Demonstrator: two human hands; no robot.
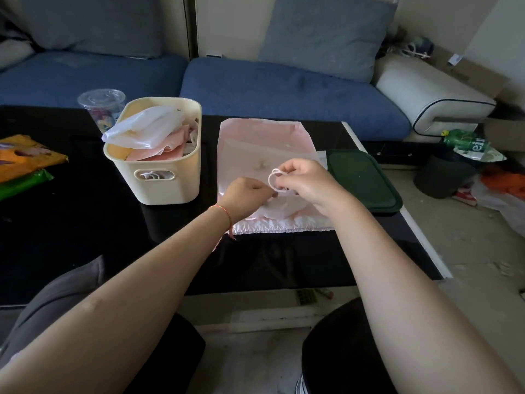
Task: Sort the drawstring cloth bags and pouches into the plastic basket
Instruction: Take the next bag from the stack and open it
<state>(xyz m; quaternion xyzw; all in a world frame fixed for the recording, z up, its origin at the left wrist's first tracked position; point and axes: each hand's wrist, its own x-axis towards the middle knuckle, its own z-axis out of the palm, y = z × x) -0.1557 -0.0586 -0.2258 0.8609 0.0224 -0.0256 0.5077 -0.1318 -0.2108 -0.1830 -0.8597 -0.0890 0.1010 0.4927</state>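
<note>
While the pink drawstring bag (264, 146) lies flat on the black desk (85, 237) just right of the cream basket (159, 177), both hands work its white cord (273, 179). Right hand (306, 180) fingers pinch the loop; left hand (247, 194) fingers look curled on it too, hard to tell.

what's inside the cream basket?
The cream basket holds a white pouch on top, pink pouches beneath, and white cord at the handle slot. Anything lower is hidden.
</note>
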